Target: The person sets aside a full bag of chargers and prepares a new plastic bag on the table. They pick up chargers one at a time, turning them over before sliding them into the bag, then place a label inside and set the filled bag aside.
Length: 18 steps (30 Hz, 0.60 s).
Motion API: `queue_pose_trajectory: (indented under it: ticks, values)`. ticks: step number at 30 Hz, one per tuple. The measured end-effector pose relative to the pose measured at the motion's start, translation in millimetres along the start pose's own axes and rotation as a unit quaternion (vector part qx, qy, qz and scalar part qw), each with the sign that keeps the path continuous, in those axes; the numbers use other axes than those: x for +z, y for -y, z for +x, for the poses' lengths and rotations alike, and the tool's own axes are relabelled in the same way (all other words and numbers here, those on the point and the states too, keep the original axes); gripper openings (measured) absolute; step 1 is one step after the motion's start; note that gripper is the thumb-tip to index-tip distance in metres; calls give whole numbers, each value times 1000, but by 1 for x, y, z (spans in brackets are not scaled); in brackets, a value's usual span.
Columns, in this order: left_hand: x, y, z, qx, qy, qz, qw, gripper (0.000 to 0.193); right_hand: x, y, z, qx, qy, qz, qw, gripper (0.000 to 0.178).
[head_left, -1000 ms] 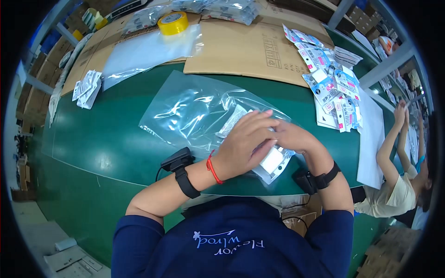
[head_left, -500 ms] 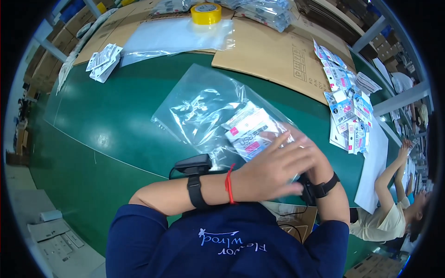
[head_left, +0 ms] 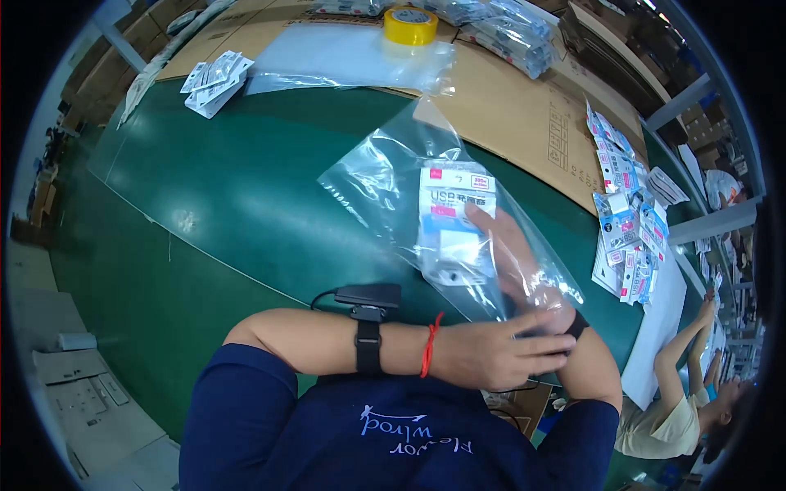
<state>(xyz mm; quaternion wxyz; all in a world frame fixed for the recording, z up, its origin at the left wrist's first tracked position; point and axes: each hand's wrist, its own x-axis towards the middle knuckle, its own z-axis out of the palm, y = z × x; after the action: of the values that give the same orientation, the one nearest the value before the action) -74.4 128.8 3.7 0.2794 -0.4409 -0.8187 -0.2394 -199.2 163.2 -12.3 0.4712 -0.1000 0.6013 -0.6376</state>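
A clear bag (head_left: 426, 176) lay on the green bench (head_left: 229, 188), below a tape roll (head_left: 411, 24). The right hand (head_left: 512, 254), inside the bag, pushed a packet (head_left: 453, 221) in; the left hand (head_left: 499, 353) pinned the bag's mouth flat. Holding that mouth steady would likely help the packet slide in squarely.

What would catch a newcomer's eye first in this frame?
The large clear plastic bag lying mid-table on the green table mat, with the right hand pushed inside it against small white retail packets. The left hand lies across the bag's mouth near the body. After that, the yellow tape roll at the far edge, and the heap of similar packets on the right.
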Motion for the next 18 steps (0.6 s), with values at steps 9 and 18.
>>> queue_pose_trajectory:
  ticks: [9,18]
  values:
    - [-11,-8,-2,6,-20,-25,999,16,15,21,-2,3,42,-130,991,49]
    - [3,-29,6,50,-53,-24,997,22,51,-4,15,-75,18,63,995,60]
